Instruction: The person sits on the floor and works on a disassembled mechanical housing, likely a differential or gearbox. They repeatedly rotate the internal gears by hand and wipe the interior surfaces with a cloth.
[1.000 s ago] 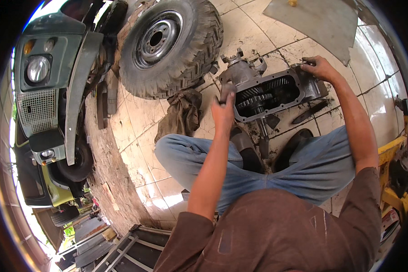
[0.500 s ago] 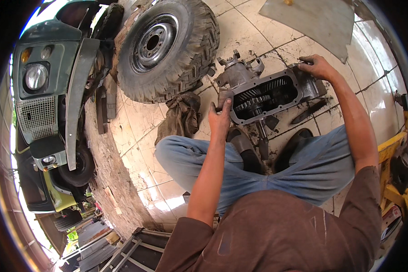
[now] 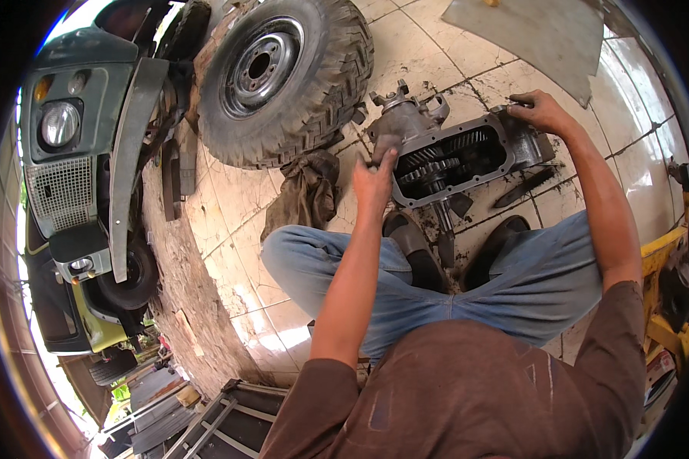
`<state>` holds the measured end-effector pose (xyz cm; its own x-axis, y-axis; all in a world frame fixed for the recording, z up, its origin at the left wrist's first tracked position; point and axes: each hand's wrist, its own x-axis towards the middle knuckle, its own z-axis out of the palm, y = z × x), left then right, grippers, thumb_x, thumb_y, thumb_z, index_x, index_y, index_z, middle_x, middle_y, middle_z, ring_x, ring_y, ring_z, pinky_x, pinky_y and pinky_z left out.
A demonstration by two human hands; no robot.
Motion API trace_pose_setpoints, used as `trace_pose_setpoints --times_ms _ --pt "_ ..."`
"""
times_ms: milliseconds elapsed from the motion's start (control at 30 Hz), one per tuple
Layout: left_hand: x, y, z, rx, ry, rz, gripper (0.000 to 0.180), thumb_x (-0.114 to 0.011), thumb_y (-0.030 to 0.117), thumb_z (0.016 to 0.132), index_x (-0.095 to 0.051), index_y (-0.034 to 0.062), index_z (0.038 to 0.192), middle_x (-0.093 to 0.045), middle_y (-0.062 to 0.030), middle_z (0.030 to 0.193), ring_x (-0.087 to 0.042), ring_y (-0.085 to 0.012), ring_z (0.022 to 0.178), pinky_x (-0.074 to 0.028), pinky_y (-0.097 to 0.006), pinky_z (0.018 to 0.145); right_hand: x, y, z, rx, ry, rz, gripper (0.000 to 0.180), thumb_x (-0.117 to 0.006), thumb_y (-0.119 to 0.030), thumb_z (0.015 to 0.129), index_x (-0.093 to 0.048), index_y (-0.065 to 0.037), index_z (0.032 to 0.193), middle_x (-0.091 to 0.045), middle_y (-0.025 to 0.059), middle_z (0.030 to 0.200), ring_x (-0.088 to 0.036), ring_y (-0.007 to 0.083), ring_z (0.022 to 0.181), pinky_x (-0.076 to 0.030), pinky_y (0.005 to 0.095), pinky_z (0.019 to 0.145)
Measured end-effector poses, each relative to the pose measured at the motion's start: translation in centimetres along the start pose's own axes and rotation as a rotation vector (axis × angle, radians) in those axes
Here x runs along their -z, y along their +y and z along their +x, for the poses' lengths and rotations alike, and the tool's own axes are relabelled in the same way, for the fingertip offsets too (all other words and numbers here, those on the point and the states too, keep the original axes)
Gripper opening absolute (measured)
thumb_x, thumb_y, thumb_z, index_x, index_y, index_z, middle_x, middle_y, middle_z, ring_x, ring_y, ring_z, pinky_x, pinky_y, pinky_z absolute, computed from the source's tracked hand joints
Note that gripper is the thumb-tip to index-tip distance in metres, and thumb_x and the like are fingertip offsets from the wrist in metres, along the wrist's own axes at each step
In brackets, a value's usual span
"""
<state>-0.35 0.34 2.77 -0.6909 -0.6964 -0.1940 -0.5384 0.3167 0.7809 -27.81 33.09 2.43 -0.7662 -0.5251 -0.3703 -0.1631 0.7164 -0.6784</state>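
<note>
The left hand [image 3: 375,177] lies on the left end of the gearbox [image 3: 455,157], fingers bent and pressed together over the metal housing there. The right hand [image 3: 542,112] is closed around the upper right corner of the same gearbox, the fingers curled over its rim. The gearbox lies on the tiled floor [image 3: 230,222] directly in front of the person's feet, with its top open, so the gears [image 3: 444,157] inside are visible. A shaft comes out from its lower side toward the two dark shoes [image 3: 413,249]. The person squats, knees in blue jeans [image 3: 329,268] on both sides. Just left of the left hand a dirty rag [image 3: 306,195] lies on the floor. Behind it a big tyre [image 3: 283,76] lies flat, touching the gearbox area closely. Further left stands a green vehicle [image 3: 76,138]. A grey sheet [image 3: 536,34] lies beyond the right hand.
</note>
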Motion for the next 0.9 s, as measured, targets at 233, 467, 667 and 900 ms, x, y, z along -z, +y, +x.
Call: trace_pose_setpoints --times_ms 233,467,667,900 --pt "0.2 -1.4 -0.4 0.030 0.020 0.012 0.112 -0.078 0.063 0.079 -0.042 -0.0211 0.143 -0.057 -0.0407 0.132 -0.057 -0.0460 0.129 -0.044 -0.044 0.108 0.1 -1.0 -0.6 -0.021 0.002 -0.015 0.060 -0.073 -0.037 0.087 -0.066 0.002 0.132 -0.071 0.0262 0.121 -0.069 0.0318 0.113 -0.051 0.0370 0.101" --pt "-1.0 1.0 2.1 0.031 -0.063 0.044 0.115 -0.080 0.064 0.077 -0.040 -0.0222 0.143 -0.058 -0.0403 0.132 -0.057 -0.0450 0.129 -0.044 -0.044 0.109 0.4 -1.9 -0.9 -0.048 -0.041 -0.004 0.060 -0.073 -0.037 0.087 -0.066 0.002 0.132 -0.071 0.0248 0.122 -0.070 0.0316 0.111 -0.051 0.0368 0.100" --pt "0.4 -1.7 0.0 0.003 0.069 0.091 0.112 -0.082 0.062 0.075 -0.044 -0.0200 0.141 -0.061 -0.0387 0.128 -0.060 -0.0467 0.125 -0.047 -0.044 0.105 0.0 -0.1 -0.1 -0.021 -0.006 0.053 0.065 -0.076 -0.041 0.086 -0.064 0.000 0.136 -0.074 0.0198 0.111 -0.068 0.0213 0.074 -0.058 0.0354 0.067" --pt "-0.1 1.4 1.1 0.006 -0.092 0.012 0.118 -0.082 0.063 0.074 -0.039 -0.0219 0.144 -0.054 -0.0405 0.137 -0.055 -0.0433 0.133 -0.043 -0.043 0.111 -0.2 0.8 0.5 0.033 -0.002 0.002 0.065 -0.077 -0.039 0.086 -0.064 0.001 0.136 -0.073 0.0221 0.116 -0.071 0.0238 0.079 -0.059 0.0359 0.068"
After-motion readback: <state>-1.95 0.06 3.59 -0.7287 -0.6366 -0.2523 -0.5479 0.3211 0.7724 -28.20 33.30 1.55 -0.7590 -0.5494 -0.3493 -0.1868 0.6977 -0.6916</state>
